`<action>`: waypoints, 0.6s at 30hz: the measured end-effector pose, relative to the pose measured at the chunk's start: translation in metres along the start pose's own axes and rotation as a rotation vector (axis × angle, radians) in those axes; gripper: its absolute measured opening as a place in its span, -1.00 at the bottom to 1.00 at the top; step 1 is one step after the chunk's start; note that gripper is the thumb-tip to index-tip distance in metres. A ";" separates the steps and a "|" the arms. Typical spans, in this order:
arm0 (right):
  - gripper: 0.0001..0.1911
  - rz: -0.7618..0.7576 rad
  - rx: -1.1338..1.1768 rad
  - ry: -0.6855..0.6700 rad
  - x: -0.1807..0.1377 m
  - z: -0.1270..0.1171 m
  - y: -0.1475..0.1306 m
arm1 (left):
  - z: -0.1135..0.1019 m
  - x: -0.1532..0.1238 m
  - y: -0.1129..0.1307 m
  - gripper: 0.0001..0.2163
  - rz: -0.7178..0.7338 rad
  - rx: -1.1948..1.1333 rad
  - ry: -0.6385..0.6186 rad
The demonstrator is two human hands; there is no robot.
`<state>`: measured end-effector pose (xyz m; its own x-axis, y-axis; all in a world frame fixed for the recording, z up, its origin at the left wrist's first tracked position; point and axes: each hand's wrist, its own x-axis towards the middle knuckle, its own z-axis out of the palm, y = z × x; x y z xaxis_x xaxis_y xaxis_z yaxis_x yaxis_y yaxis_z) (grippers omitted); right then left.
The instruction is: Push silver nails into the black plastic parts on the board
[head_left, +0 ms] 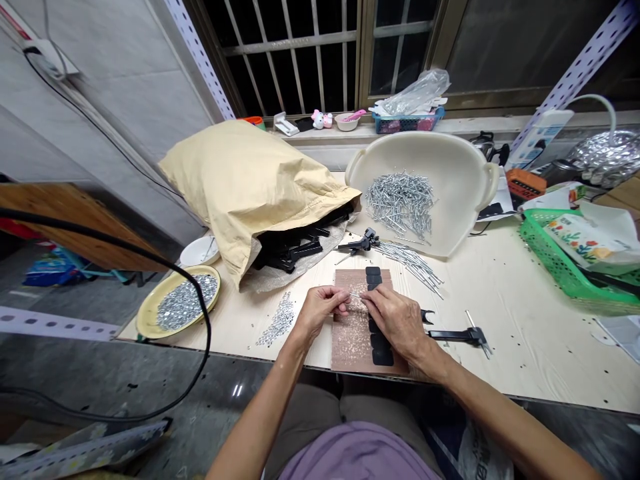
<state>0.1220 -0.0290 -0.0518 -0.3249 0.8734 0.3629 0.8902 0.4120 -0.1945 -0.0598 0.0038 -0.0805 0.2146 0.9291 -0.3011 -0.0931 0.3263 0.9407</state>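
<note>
My left hand [320, 308] and my right hand [393, 318] meet over a brown board [353, 337] at the table's front edge. Both are pinched on a thin metal screw [355, 296] held between them. Black pads [379, 340] run down the board under my right hand. A black plastic bracket [457, 335] lies just right of my right hand. Loose small nuts [277, 321] are scattered left of my left hand. More screws [411, 262] lie beyond the board, spilling from a white tray [463, 173].
A tan sack [245, 180] spilling black parts [295, 247] lies at the back left. A yellow plate [150, 313] of nuts sits at the left edge beside a white bowl [197, 252]. A green basket [560, 267] stands right. A black cable [200, 313] hangs left.
</note>
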 end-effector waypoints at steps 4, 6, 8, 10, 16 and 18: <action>-0.77 -0.001 -0.013 0.000 -0.001 0.000 0.000 | 0.003 -0.001 -0.002 -0.72 0.031 0.014 0.032; -0.75 0.010 -0.010 -0.007 -0.001 0.001 0.000 | 0.006 -0.003 0.000 -0.72 0.054 0.031 0.054; -0.74 0.024 0.020 -0.023 -0.001 0.002 0.001 | 0.008 -0.005 0.002 -0.71 0.072 0.055 0.052; -0.74 0.038 0.071 -0.032 -0.002 0.005 0.002 | 0.010 -0.005 0.003 -0.70 0.075 0.059 0.037; -0.74 0.083 0.171 -0.016 -0.004 0.015 -0.001 | 0.014 -0.002 -0.004 -0.68 0.020 -0.237 0.026; -0.73 0.092 0.205 -0.027 -0.003 0.015 0.000 | 0.015 -0.001 -0.007 -0.68 0.009 -0.280 0.047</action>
<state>0.1184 -0.0277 -0.0668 -0.2564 0.9152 0.3110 0.8336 0.3723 -0.4081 -0.0451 -0.0019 -0.0841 0.1682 0.9372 -0.3056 -0.3612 0.3470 0.8655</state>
